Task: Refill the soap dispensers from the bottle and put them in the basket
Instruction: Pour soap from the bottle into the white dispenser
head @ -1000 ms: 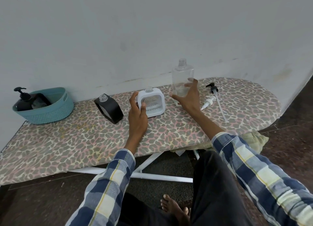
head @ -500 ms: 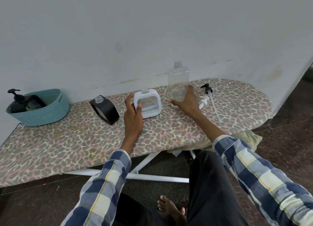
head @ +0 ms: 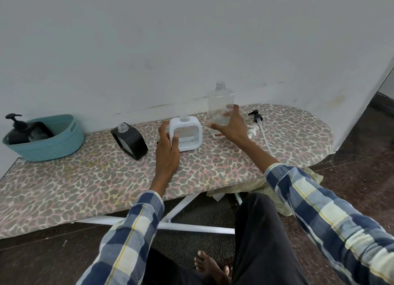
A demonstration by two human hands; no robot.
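My left hand (head: 167, 150) has its grip clamped on the white dispenser (head: 186, 133) mid-frame so it won't tip, right hand (head: 231, 125) wrapped around the clear bottle (head: 220, 107) just right, ready to pour.

No text, label, brand or number can be read anywhere: the bottle (head: 220, 105), both dispensers (head: 186, 133) and the basket (head: 53, 144) show no legible writing.
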